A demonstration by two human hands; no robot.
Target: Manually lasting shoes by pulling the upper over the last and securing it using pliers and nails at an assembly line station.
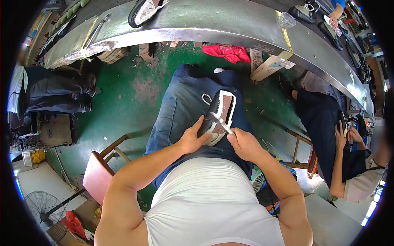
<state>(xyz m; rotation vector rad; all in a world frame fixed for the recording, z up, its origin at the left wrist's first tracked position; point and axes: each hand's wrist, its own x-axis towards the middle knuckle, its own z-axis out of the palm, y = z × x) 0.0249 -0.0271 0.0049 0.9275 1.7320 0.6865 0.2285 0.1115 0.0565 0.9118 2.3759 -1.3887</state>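
A dark shoe upper point(226, 107), its underside turned up, lies across my thighs. A brown insole and a white rim show on it. My left hand point(193, 137) grips the shoe's near left side, thumb and fingers wrapped round its edge. In my right hand point(245, 144) is a slim silver metal tool point(221, 123), its far end lying over the middle of the shoe. The tool's exact kind is hard to make out, and the fingers hide its handle. A beaded loop point(206, 98) rests on my trousers beside the shoe.
A metal-topped bench point(205, 18) curves across the far side, bearing another shoe point(144, 13), a hammer-like tool point(97, 29) and a clear plastic cup point(287, 19). Co-workers sit left and right point(324, 123). A stool point(98, 174) stands at my left. Red cloth point(227, 52) lies under the bench.
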